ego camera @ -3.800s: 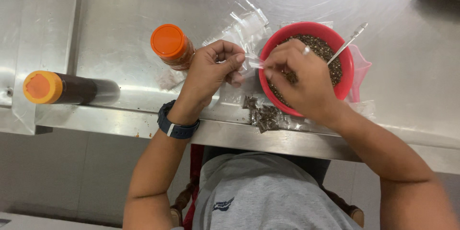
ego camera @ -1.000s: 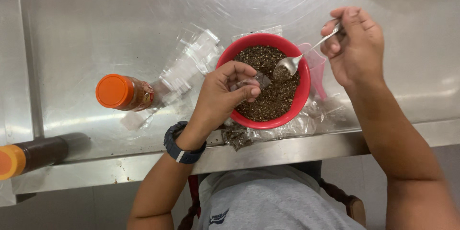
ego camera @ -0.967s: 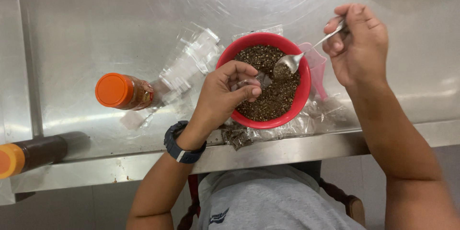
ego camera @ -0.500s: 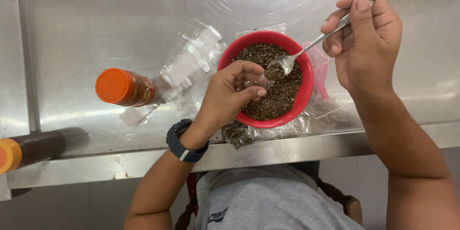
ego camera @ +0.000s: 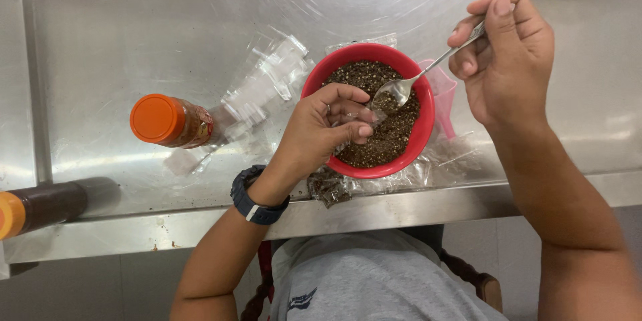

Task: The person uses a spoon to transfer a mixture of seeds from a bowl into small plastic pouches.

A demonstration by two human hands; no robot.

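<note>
A food-prep kitchen: a stainless steel bench [ego camera: 134, 40], sauce bottles [ego camera: 170, 120], and a red bowl [ego camera: 314, 83] of dark seeds.

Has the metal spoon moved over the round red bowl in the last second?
Yes. The metal spoon stays over the round red bowl, but its handle has swung up and right, away from the rim.

— What sits nearest the hands?
— A round red bowl [ego camera: 366, 165] by the steel counter's [ego camera: 134, 27] front edge, filled with dark, speckled seeds [ego camera: 391, 137].
— And the spoon?
— A metal spoon [ego camera: 409, 83] slants over the bowl, its scoop loaded with seeds, beside a small clear packet [ego camera: 348, 118] held above them.
</note>
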